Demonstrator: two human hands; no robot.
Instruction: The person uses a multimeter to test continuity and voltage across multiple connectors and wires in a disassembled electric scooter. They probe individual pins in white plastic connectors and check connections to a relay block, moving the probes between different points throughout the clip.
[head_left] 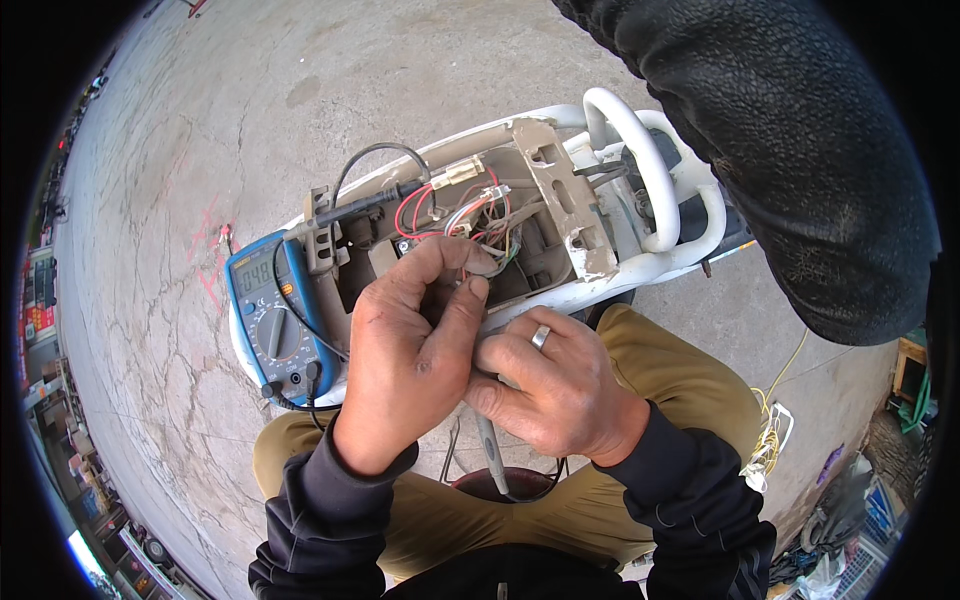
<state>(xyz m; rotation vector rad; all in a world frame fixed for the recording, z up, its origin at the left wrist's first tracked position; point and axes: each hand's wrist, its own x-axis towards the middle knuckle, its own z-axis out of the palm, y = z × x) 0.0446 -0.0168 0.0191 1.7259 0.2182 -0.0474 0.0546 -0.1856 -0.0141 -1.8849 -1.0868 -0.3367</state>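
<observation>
My left hand point(410, 345) is closed, thumb and index finger pinching thin coloured wires point(511, 246) over the open compartment. Close beside it, my right hand point(555, 380), with a ring on one finger, grips a grey test probe point(490, 450) whose handle points down toward my lap. The probe's tip is hidden by my hands. A second, dark test probe point(370, 205) lies across the compartment near a pale connector point(460, 172) with red wires. To the left, a blue multimeter point(275, 320) with a lit display rests on the white vehicle body, leads plugged in.
White tubular rails point(640, 165) rise at the right of a beige bracket point(565, 195). A large black padded seat point(790, 150) fills the upper right. Cracked concrete floor point(150, 230) surrounds the vehicle. A yellow cable bundle point(768, 440) lies right of my knee.
</observation>
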